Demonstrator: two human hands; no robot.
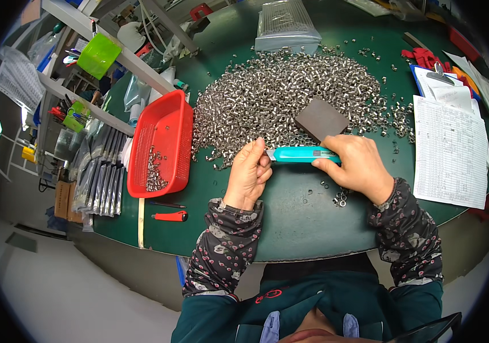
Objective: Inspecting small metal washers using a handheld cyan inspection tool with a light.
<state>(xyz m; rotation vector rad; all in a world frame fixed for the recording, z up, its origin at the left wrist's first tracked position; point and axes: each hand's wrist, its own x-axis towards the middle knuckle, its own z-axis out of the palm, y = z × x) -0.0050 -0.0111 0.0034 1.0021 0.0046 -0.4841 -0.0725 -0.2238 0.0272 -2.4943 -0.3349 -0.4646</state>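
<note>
My right hand (361, 168) is closed around a teal box cutter (298, 154), held level above the table with its blade pointing left. At the blade's tip my left hand (249, 174) is closed, thumb and fingers pinched together. Whatever sits between those fingers is too small or hidden to make out. Just beyond both hands spreads a wide heap of small shiny metal rings (278, 94). A dark brown block (321, 119) rests on the heap's near edge, close to my right hand. Several loose rings (340, 198) lie on the table below the right hand.
Left of the heap stands a red plastic basket (182, 137) with some rings inside. Nearer me lie a red box cutter (170, 216) and a dark pen (167, 204). Printed sheets (450, 154) and a clipboard (440, 74) occupy the right. Stacked clear trays (287, 26) sit behind.
</note>
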